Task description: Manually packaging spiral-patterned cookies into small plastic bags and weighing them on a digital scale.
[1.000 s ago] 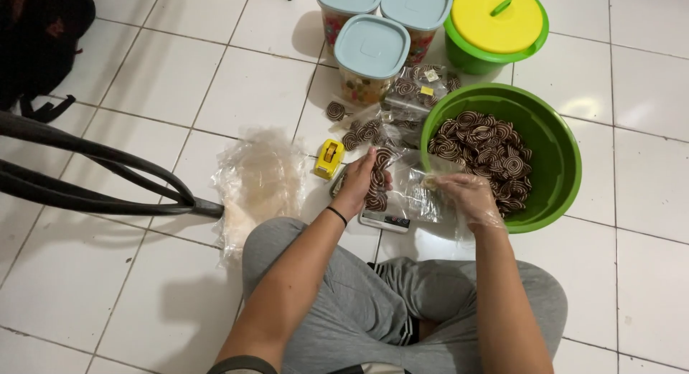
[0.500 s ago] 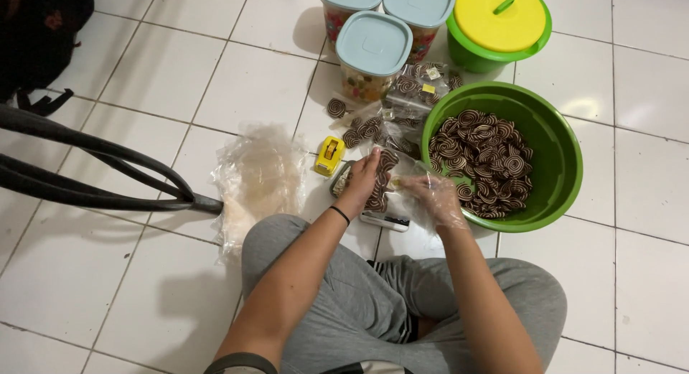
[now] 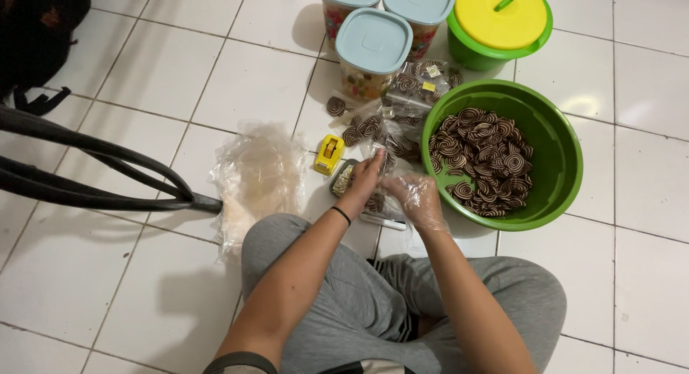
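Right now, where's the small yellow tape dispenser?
Head view: the yellow tape dispenser sits on the tiled floor, between the pile of clear plastic bags and the left hand, well left of the green bowl.

The left hand (image 3: 364,180) holds a clear bag of swirl cookies (image 3: 376,200). The right hand (image 3: 416,198) wears a plastic glove just beside the big green bowl (image 3: 560,159) of cookies.

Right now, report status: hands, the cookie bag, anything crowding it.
Left hand bare, gripping clear cookie bag. Right hand plastic-gloved, at the bag's mouth. Green bowl of spiral cookies alongside; yellow tape dispenser close by.
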